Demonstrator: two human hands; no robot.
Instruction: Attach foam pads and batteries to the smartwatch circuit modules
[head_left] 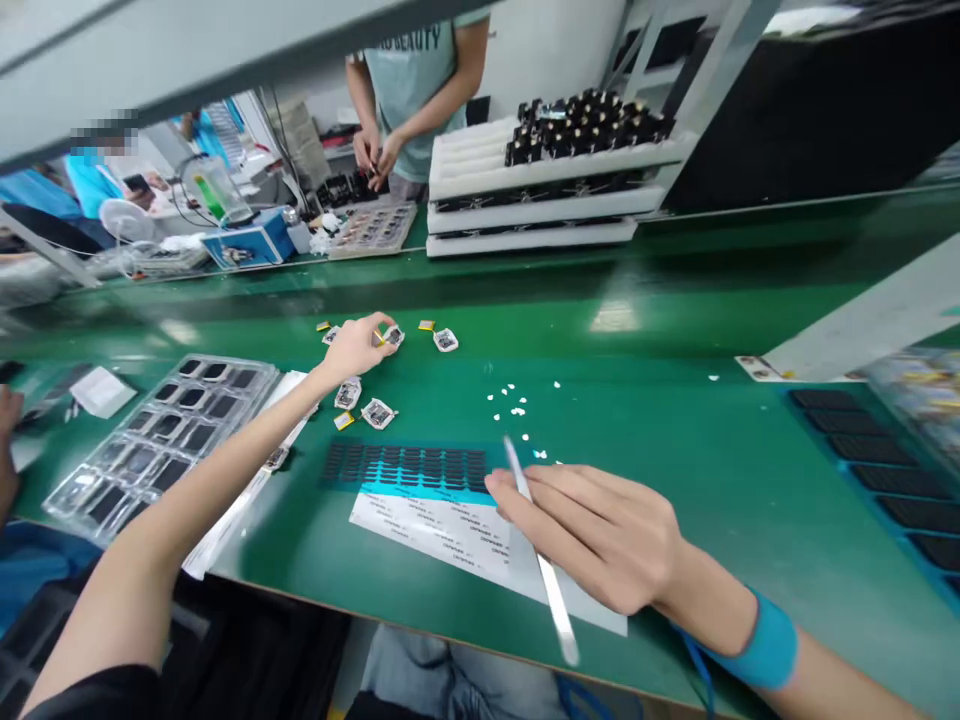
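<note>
Reaching over the green bench, my left hand (358,348) has its fingers closed around a small white-edged electronic part (393,337). Beside it lie similar parts, one (445,340) to the right with a yellow piece and another (379,413) nearer me. My right hand (600,530) grips metal tweezers (551,590), their tip pointing away from me. Under and left of the tweezers is a sheet (427,525) with rows of black strips (409,465) on a blue band. Small white scraps (517,411) are scattered beyond the tweezers' tip.
A clear tray (169,430) of dark square pieces lies at the left. White foam trays (480,160) stand on the far side, near a standing person (420,90). A metal post (862,310) and black pads (874,450) are at the right.
</note>
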